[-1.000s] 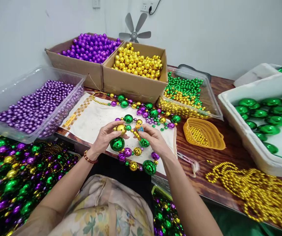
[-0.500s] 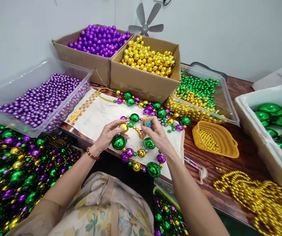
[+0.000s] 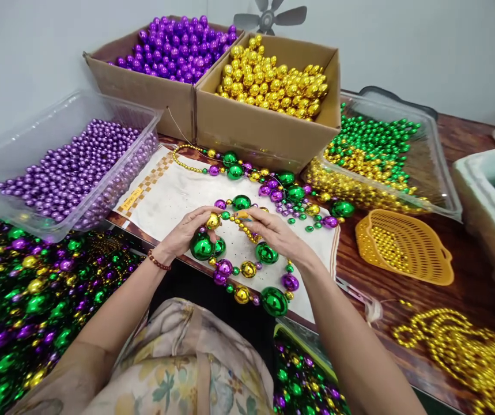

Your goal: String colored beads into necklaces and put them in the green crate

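Note:
My left hand [image 3: 186, 233] is closed on a bead necklace [image 3: 248, 269], pinching it by a gold bead [image 3: 213, 220] with large green beads just below the fingers. The strand of green, purple and gold beads hangs in a loop over the table edge. My right hand [image 3: 268, 230] is closed around a small yellow-and-blue lighter [image 3: 242, 215], mostly hidden by the fingers. Its tip is close to the small gold and green beads between my hands. Another bead strand [image 3: 235, 171] lies behind on the white cloth [image 3: 178, 199].
Cardboard boxes of purple beads [image 3: 139, 85] and gold beads [image 3: 264, 127] stand at the back. Clear bins [image 3: 113, 104] [image 3: 446, 173] flank them. A yellow basket [image 3: 424, 253], scissors [image 3: 355, 293] and gold bead strands [image 3: 458, 346] lie right. Finished-looking strands [image 3: 26, 305] fill the lower left.
My right hand has tipped the lighter from upright to lying toward the left hand, and my hands have come closer together. The view has shifted slightly.

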A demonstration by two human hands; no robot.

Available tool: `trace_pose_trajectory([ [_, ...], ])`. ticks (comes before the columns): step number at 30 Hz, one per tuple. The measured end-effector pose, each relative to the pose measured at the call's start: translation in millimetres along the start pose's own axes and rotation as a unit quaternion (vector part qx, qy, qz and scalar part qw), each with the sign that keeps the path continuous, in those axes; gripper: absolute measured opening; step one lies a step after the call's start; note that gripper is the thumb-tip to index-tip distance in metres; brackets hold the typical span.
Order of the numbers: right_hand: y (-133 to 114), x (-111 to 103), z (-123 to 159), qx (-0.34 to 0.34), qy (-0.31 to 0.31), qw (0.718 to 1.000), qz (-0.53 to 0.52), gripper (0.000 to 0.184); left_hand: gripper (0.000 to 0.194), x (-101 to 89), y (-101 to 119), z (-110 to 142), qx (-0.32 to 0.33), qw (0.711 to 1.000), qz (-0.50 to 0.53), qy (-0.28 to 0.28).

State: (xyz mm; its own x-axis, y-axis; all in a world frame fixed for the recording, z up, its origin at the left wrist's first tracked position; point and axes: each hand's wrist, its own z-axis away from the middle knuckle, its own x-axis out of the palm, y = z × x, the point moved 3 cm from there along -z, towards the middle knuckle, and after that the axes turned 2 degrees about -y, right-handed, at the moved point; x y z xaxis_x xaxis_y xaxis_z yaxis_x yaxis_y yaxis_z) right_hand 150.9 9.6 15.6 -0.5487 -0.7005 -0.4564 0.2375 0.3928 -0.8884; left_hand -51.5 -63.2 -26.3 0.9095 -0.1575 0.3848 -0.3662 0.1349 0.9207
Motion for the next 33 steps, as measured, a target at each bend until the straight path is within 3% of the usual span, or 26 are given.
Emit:
trace_pose_trajectory([
  [3,2,-4,-5,-0.01,0.009,1.0,0.008,0.03,0.041,-4.9,-3,-3,-0.019,0.999,0.004,-0.025],
  [8,0,-8,-15,0.035,0.002,0.999,0.04,0.038,0.04,-7.8,-5,-8,-0.051,0.997,0.03,-0.049],
  [18,7,-11,-39,0.099,-0.002,0.978,0.182,0.057,0.043,-15.8,-9,-15,-0.09,0.994,0.049,-0.047],
  [24,10,-13,-47,0.102,-0.027,0.966,0.234,0.057,0.044,-16.3,-10,-19,-0.102,0.991,0.072,-0.047],
  [33,7,-13,-53,0.07,-0.071,0.947,0.304,0.039,0.042,-18.1,-12,-21,-0.118,0.99,0.059,-0.047],
])
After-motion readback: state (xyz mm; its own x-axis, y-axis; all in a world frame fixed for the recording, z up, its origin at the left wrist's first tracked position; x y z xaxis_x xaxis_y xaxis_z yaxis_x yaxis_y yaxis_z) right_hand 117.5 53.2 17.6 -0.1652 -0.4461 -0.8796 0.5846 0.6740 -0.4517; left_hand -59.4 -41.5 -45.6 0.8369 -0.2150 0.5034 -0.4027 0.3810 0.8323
